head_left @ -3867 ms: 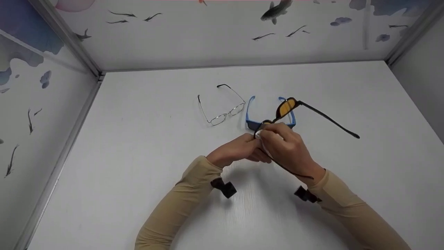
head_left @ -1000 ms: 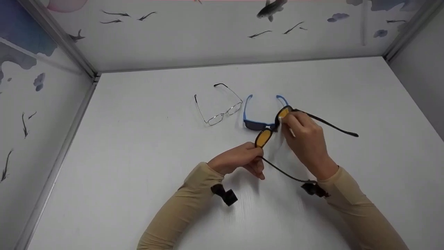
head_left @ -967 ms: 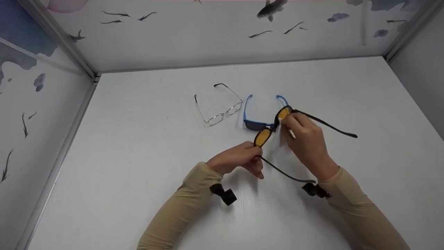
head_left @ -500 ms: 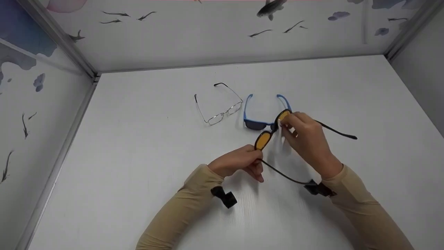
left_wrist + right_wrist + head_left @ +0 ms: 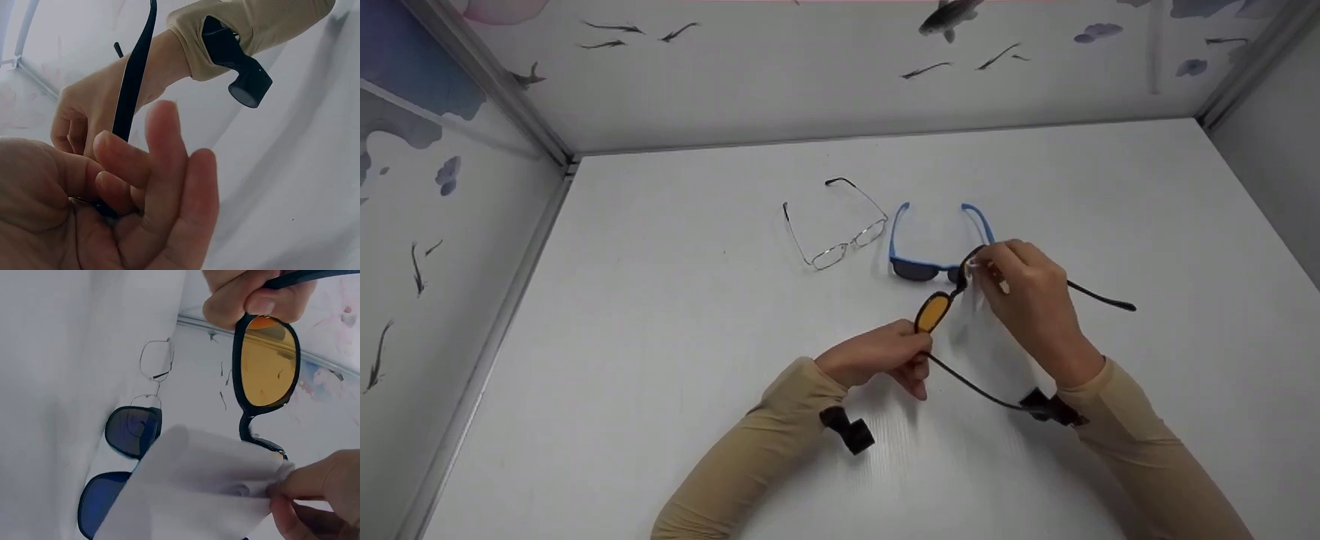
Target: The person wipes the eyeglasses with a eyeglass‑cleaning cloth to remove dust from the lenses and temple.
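My left hand (image 5: pixel 881 352) pinches black-framed glasses with yellow lenses (image 5: pixel 934 313) at the near hinge corner. One temple arm stretches toward my right wrist; the other emerges beyond my right hand (image 5: pixel 1031 300). Between right thumb and fingers is a white cloth (image 5: pixel 197 484), pressed at the far lens and mostly covering that lens in the right wrist view. The cloth's loose end hangs down from the fingers. In the left wrist view, the left hand's outer fingers (image 5: pixel 169 185) extend away from the frame, near the dark temple arm (image 5: pixel 132 84).
Blue-framed sunglasses (image 5: pixel 915 270) with dark lenses lie on the white table (image 5: pixel 660 337) just behind the held glasses. Left of them rest thin metal-framed eyeglasses (image 5: pixel 830 257), temples unfolded. Printed white panels (image 5: pixel 780 97) wall the table's back and sides.
From the near lens, the right hand with the cloth has moved to the far lens. Lately the held glasses have dropped slightly toward me, and the right hand now hides more of the far lens.
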`<state>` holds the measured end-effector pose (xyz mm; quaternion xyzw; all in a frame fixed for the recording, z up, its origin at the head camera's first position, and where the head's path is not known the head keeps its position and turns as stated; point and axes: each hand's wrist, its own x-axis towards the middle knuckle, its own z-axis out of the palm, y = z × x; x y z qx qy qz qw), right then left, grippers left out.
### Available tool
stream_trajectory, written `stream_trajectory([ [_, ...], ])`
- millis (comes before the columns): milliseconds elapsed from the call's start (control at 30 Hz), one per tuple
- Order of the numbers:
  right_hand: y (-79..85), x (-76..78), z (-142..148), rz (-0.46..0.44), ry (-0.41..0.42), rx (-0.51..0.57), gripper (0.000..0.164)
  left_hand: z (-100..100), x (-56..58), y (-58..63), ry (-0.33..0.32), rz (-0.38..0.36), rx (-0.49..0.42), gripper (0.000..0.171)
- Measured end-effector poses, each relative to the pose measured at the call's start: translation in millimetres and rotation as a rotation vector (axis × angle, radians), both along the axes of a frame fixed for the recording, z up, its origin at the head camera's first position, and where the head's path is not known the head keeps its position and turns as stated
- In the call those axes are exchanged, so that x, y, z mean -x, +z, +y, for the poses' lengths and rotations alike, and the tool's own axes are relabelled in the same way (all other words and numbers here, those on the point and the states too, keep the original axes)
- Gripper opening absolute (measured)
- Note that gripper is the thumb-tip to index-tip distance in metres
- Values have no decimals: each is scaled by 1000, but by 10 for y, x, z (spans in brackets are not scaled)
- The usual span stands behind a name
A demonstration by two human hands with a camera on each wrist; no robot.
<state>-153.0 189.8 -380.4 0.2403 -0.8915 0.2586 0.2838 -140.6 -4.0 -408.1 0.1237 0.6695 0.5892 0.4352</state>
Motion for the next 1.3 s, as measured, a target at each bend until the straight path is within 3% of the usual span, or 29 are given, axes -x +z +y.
stream_trajectory([
  [100,5,-26,18,-87,64,7,20,-20,27,24,9,4,-40,27],
  [167,12,-43,20,-103,28,-35,18,-24,37,31,15,14,-45,27],
  [367,-3,-40,-50,31,-142,-90,9,13,2,1,-26,18,3,26],
  [533,-56,-18,-102,118,-33,-8,10,3,-26,9,-2,-31,-39,27],
  [667,-117,-40,-101,78,43,7,14,-40,-15,46,48,-33,-86,28],
  [800,-136,-63,-86,46,-31,-30,13,-45,-8,48,21,-23,-39,28],
  [967,-94,-35,-85,89,-141,-54,8,-16,-22,11,-35,-19,53,29],
  [1100,-82,-29,-82,88,-26,-17,11,-16,-22,2,-19,-24,31,29],
  [1200,-104,-43,-69,36,71,14,18,-37,-18,14,12,-24,-10,29],
  [1300,-133,-58,-56,9,57,-2,20,-48,-22,32,35,-12,-24,29],
])
